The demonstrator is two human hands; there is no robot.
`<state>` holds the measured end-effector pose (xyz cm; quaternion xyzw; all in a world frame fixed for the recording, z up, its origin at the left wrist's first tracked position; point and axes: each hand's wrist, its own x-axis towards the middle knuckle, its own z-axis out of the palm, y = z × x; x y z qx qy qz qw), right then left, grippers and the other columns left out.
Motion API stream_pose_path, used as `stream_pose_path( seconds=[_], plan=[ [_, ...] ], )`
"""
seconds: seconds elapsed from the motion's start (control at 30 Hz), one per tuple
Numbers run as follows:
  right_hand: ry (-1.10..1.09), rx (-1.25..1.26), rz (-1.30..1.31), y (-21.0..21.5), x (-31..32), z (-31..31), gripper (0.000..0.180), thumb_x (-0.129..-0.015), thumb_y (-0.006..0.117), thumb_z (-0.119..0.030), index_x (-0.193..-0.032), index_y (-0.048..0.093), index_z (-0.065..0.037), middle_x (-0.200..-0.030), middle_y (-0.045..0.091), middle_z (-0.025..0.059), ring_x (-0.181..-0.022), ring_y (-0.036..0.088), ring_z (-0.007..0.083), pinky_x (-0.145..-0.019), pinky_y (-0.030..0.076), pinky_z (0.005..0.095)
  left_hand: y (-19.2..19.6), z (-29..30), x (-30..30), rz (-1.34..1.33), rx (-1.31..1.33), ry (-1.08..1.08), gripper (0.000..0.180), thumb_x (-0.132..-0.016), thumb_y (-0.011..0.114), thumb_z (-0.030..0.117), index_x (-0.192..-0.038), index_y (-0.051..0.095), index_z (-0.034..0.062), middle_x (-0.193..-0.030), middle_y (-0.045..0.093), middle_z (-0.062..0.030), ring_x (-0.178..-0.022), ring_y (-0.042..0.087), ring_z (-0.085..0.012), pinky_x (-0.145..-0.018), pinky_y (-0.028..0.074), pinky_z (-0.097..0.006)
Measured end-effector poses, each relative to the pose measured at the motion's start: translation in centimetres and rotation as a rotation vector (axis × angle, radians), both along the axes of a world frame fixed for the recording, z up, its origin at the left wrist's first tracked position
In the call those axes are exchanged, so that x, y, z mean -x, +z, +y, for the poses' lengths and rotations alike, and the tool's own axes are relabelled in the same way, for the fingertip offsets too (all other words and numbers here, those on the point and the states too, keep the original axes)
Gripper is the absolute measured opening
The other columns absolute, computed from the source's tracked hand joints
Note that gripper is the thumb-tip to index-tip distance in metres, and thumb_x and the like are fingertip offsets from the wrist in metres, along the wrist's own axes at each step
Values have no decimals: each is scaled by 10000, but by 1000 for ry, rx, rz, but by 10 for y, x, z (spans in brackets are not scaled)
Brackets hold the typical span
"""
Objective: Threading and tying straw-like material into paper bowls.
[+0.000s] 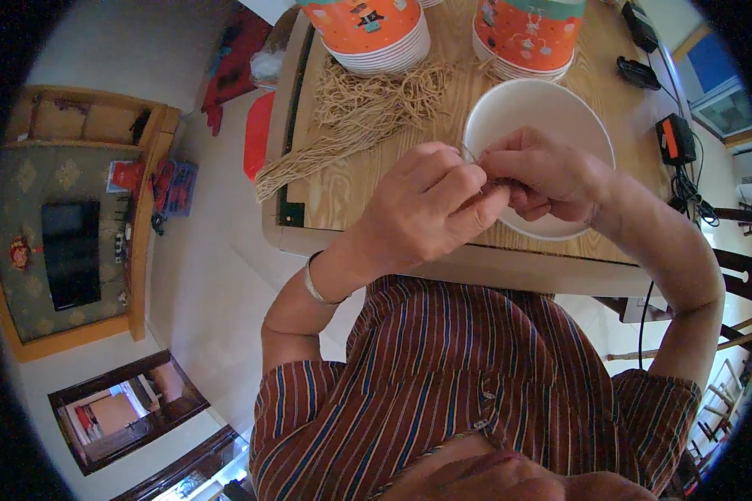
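My left hand and my right hand meet over the near left part of a large white round tub. Both are closed, fingertips pinched close together. A thin strand shows between them; most of it is hidden by the fingers. Beyond my left hand lies a bundle of thin tan cords, straight at its near left end and tangled farther back. My left wrist wears a light-coloured bangle.
Two stacks of orange paper tubs, one at left and one at right, stand at the table's far side. Along the right edge are a black-and-orange box, coiled black cables and a black device. A red stool is left of the table.
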<state>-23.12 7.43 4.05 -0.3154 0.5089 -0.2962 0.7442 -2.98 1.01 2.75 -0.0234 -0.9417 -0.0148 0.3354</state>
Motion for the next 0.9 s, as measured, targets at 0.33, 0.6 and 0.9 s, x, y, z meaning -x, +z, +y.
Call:
stream_pose_path(
  seconds=[0.33, 0.6, 0.9],
  plan=[
    [-71, 42, -131, -5, -2, 4, 291, -968, 546, -231, -723, 559, -76, -546, 432, -24, -426, 325, 48, -370, 222, 213, -11, 5, 2, 55, 37, -52, 270, -680, 697, 85, -947, 693, 47, -932, 564, -58, -870, 582, -231, -796, 543, -409],
    [-67, 51, -108, -2, -6, 5, 269, -943, 595, -267, -748, 579, -82, -599, 465, -34, -481, 377, 62, -416, 271, 229, -18, 4, 11, 213, -228, -2, 252, -675, 704, -23, -904, 608, 17, -899, 573, -87, -806, 590, -250, -752, 519, -395],
    [-101, 81, -84, -2, -5, 9, 171, -940, 606, -198, -840, 615, -60, -608, 484, -21, -477, 400, 54, -412, 296, 218, -34, 16, 7, 304, -787, 169, 162, -796, 631, -77, -914, 567, 12, -886, 561, -88, -813, 579, -204, -746, 479, -296]
  ],
)
